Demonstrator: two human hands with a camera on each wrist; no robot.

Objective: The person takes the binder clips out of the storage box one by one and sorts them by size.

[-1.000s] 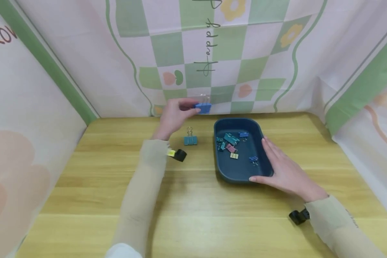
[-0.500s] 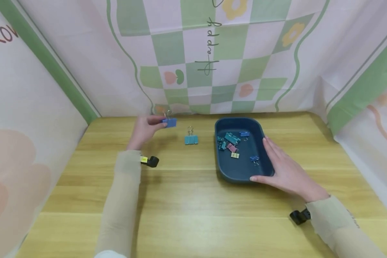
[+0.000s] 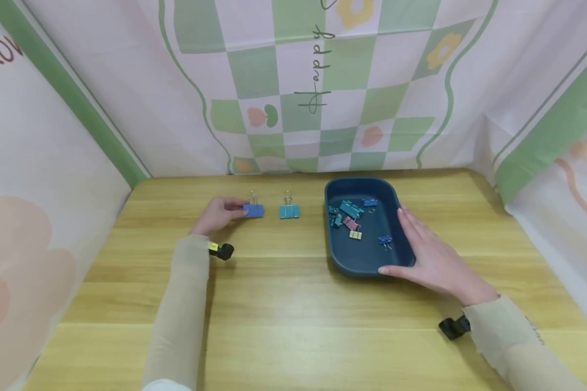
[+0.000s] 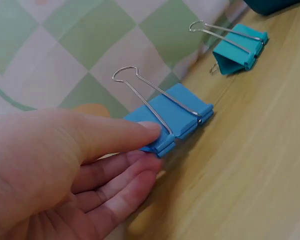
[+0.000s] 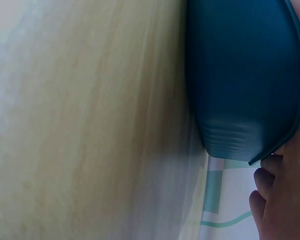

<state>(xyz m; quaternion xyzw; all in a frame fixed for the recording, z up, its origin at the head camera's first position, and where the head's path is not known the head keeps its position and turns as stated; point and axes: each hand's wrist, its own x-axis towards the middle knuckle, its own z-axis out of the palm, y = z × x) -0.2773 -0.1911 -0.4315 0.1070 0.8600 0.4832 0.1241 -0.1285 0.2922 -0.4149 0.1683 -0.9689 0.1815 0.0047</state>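
Between the thumb and fingers of my left hand (image 3: pixel 218 214) is a blue binder clip (image 4: pixel 167 110), pinched at its left end. It sits upright at the tabletop, its wire handles pointing up. Just right of it stands a teal binder clip (image 3: pixel 289 211), apart from the blue one and also upright. My right hand (image 3: pixel 435 260) rests against the near right corner of a dark blue tray (image 3: pixel 359 267), fingers straight along the right side and thumb at the near rim. In the tray lie several small clips: teal ones (image 3: pixel 351 209), a pink one (image 3: pixel 350 223), a pale yellow one (image 3: pixel 355 235) and blue ones (image 3: pixel 385 240).
Everything stands on a wooden table (image 3: pixel 283 326). A checkered curtain (image 3: pixel 298 81) hangs right behind its back edge, with more fabric (image 3: pixel 44 217) along the left side. Small black cameras (image 3: pixel 222 251) are strapped at both wrists.
My left hand has carried the blue binder clip leftward and down, from near the curtain to the tabletop left of the teal clip. The right hand and the tray have stayed put.
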